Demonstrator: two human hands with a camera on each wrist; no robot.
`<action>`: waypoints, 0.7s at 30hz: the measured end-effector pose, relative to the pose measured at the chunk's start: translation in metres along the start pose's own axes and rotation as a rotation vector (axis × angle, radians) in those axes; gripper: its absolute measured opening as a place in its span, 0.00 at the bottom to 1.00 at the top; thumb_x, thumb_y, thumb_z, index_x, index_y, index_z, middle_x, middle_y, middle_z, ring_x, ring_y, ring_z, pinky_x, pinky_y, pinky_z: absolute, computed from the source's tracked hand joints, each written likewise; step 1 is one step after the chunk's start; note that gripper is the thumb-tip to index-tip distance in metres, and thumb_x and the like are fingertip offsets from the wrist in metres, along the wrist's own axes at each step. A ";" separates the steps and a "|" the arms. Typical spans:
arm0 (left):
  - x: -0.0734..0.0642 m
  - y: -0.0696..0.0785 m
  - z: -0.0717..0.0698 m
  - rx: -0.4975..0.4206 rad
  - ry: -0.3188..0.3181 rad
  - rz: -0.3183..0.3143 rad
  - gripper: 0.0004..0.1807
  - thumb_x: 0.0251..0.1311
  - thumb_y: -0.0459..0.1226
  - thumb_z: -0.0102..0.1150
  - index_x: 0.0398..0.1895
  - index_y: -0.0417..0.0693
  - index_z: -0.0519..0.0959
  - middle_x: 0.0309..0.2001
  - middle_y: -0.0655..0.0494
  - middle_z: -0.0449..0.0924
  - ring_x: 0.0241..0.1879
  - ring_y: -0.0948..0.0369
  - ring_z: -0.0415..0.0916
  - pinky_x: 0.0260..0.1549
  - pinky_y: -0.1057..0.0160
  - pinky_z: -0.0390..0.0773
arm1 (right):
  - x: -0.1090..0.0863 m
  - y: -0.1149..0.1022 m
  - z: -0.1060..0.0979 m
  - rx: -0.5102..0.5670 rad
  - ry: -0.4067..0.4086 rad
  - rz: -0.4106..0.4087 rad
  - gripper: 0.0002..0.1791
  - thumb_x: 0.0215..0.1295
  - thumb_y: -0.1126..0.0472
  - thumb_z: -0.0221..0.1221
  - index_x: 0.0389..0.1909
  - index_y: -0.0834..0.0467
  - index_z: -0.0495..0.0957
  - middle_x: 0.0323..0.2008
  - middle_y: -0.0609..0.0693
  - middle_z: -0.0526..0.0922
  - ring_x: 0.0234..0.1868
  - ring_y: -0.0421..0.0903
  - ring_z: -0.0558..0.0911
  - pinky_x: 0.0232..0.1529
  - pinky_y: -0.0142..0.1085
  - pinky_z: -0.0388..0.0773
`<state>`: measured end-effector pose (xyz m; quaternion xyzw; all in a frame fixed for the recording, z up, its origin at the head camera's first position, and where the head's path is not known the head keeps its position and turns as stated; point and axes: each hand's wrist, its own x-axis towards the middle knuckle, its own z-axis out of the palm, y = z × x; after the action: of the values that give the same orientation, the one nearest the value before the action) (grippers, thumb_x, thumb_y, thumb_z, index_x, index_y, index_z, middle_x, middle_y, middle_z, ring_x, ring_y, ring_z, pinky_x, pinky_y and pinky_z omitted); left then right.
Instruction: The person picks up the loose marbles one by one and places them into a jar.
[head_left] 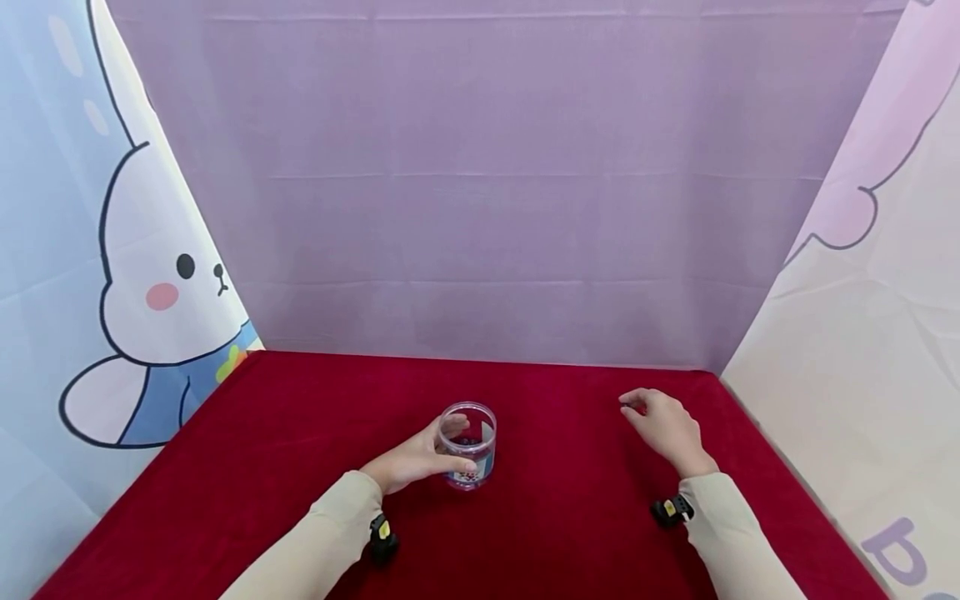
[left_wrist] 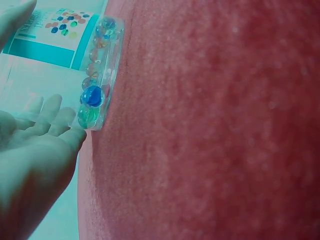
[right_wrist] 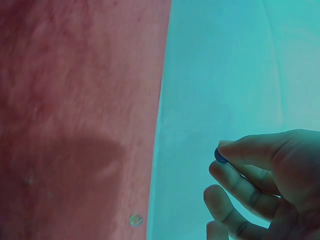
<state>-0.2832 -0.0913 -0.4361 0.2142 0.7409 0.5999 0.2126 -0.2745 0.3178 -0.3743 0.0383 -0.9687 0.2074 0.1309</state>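
Observation:
A clear plastic jar (head_left: 486, 454) stands on the red cloth, upright and without a lid. My left hand (head_left: 411, 460) holds its side, thumb across the front and fingers round the far side. Several glass marbles (left_wrist: 92, 96), blue, green and amber-tinted, lie along the jar's bottom in the left wrist view, beside a printed label (left_wrist: 44, 46). Off to the right, my right hand (head_left: 666, 427) is raised over the cloth. Between its thumb and forefinger it pinches a dark blue marble (right_wrist: 220, 155). One more clear marble (right_wrist: 135, 220) lies on the cloth in the right wrist view.
Red cloth (head_left: 555, 517) covers the table. A plain purple curtain (head_left: 480, 183) hangs behind its far edge. Printed sheets stand at both sides, the left one (head_left: 45, 350) with a cartoon rabbit. Each wrist wears a black strap with a small device (head_left: 671, 510).

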 end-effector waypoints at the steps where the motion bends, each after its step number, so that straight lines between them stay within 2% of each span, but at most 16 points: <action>1: 0.000 0.000 0.000 -0.002 -0.001 0.002 0.48 0.61 0.45 0.70 0.77 0.45 0.52 0.76 0.49 0.55 0.72 0.46 0.55 0.63 0.43 0.68 | 0.000 -0.002 0.000 -0.001 0.000 -0.004 0.12 0.68 0.59 0.62 0.50 0.55 0.85 0.47 0.53 0.86 0.43 0.54 0.82 0.30 0.49 0.77; 10: 0.000 -0.001 -0.001 0.000 0.000 0.006 0.48 0.61 0.45 0.70 0.77 0.44 0.52 0.76 0.49 0.55 0.73 0.47 0.54 0.64 0.43 0.66 | 0.001 -0.023 0.001 -0.003 0.015 -0.046 0.12 0.67 0.59 0.63 0.49 0.54 0.85 0.47 0.53 0.85 0.41 0.53 0.82 0.30 0.49 0.78; 21: 0.000 -0.001 0.000 0.001 0.000 0.007 0.48 0.61 0.45 0.70 0.77 0.44 0.52 0.75 0.49 0.56 0.71 0.47 0.56 0.63 0.43 0.67 | 0.000 -0.046 0.009 0.017 -0.005 -0.071 0.12 0.67 0.59 0.64 0.50 0.53 0.85 0.46 0.50 0.84 0.31 0.44 0.77 0.24 0.39 0.72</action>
<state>-0.2833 -0.0918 -0.4365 0.2170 0.7406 0.6001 0.2104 -0.2709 0.2726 -0.3641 0.0744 -0.9652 0.2108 0.1355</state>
